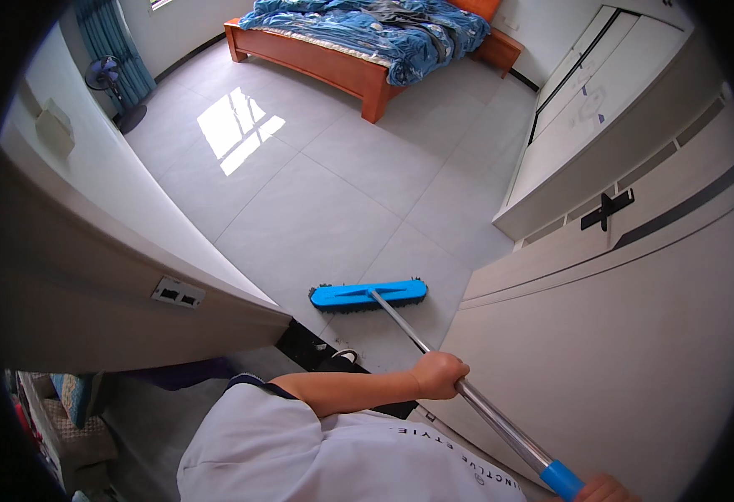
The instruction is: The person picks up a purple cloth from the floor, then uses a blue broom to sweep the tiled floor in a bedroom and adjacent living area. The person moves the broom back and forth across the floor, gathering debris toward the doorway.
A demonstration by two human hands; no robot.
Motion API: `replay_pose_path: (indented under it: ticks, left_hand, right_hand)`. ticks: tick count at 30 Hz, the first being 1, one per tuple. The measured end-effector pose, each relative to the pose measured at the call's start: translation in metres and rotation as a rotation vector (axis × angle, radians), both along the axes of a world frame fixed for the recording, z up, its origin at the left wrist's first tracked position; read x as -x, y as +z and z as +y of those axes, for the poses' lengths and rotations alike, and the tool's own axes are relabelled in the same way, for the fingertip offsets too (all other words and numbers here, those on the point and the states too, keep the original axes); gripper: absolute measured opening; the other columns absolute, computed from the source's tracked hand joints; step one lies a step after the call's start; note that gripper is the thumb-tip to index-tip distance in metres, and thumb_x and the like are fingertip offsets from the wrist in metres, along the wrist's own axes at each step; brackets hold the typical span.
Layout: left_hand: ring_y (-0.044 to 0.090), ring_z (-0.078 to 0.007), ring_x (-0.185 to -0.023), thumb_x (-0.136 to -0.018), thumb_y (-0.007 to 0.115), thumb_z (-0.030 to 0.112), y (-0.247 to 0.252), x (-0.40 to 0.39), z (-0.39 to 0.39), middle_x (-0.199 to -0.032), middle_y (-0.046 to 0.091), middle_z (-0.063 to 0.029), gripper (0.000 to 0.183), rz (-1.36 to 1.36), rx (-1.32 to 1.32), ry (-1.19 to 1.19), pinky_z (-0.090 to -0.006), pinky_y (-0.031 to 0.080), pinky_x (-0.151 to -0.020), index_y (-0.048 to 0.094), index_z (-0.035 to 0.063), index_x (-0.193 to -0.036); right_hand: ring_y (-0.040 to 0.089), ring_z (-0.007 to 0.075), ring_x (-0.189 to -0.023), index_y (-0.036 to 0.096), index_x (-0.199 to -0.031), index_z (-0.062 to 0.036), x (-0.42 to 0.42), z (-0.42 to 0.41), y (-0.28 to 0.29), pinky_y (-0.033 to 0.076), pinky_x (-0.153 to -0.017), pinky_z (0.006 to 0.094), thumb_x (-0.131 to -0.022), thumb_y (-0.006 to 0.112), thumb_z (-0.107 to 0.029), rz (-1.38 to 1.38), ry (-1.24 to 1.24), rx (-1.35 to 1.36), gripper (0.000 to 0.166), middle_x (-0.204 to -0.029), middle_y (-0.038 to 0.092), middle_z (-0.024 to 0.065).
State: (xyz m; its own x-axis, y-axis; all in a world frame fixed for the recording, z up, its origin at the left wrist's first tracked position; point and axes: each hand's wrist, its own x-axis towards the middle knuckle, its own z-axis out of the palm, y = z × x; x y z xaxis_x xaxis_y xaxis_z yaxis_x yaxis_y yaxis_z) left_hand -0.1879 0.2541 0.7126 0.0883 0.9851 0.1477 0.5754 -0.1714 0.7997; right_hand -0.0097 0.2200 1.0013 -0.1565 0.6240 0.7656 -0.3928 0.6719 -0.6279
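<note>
A push broom with a blue head [342,295] and dark bristles rests on the tiled floor [367,188] just inside a doorway. Its metal pole [505,427] slants from the head toward my lower right. Around the middle of that pole, my left hand [442,375] is closed, with the arm reaching across my body. My right hand [605,489] grips the blue handle end [561,478] at the bottom edge, partly cut off by the frame. Small dark debris [342,341] lies between the broom head and a dark shoe [340,361] near the black threshold [304,345].
At right stands an open door [580,339] with a black handle [606,210], beyond it a white wardrobe [580,106]. A wall edge with a switch plate [178,292] bounds the left. Farther off are a wooden bed [304,63], a nightstand [498,51] and a fan [104,74].
</note>
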Motion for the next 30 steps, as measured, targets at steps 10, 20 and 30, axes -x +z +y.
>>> replay_pose_path:
  ticks: [10, 20, 30]
  left_hand:
    - [0.06, -0.029, -0.069, -0.069, 0.068, 0.016, -0.039, 0.133, 0.04, -0.07, 0.059, -0.0058, 0.012, 0.134, -0.077, 0.281, -0.0413, 0.047, -0.056, 0.057, 0.0125, -0.068]
    - [0.057, -0.0313, -0.068, -0.075, 0.069, 0.016, -0.085, 0.271, 0.08, -0.07, 0.057, -0.0082, 0.017, 0.09, -0.189, 0.879, -0.0411, 0.044, -0.056, 0.055, 0.0101, -0.068]
    - [0.056, -0.0358, -0.08, -0.07, 0.063, 0.005, -0.155, 0.34, 0.172, -0.078, 0.058, -0.0138, 0.008, 0.153, 0.003, 0.72, -0.0428, 0.045, -0.066, 0.056, 0.0066, -0.074]
  right_hand:
    - [0.029, 0.0128, -0.04, 0.037, -0.067, -0.0097, 0.107, 0.072, -0.046, 0.03, -0.043, 0.0265, -0.093, 0.045, -0.039, 0.075, 0.311, 0.03, 0.04, -0.051, 0.035, 0.0014]
    - [0.045, 0.0192, -0.057, 0.046, -0.06, -0.0049, 0.226, 0.148, -0.099, 0.039, -0.063, 0.0355, -0.072, 0.055, -0.018, -0.175, 0.721, 0.382, 0.02, -0.061, 0.051, 0.0095]
    - [0.034, 0.0164, -0.053, 0.034, -0.058, -0.0085, 0.269, 0.239, -0.171, 0.037, -0.061, 0.035, -0.075, 0.04, -0.008, 0.009, 0.383, 0.623, 0.018, -0.054, 0.041, 0.0065]
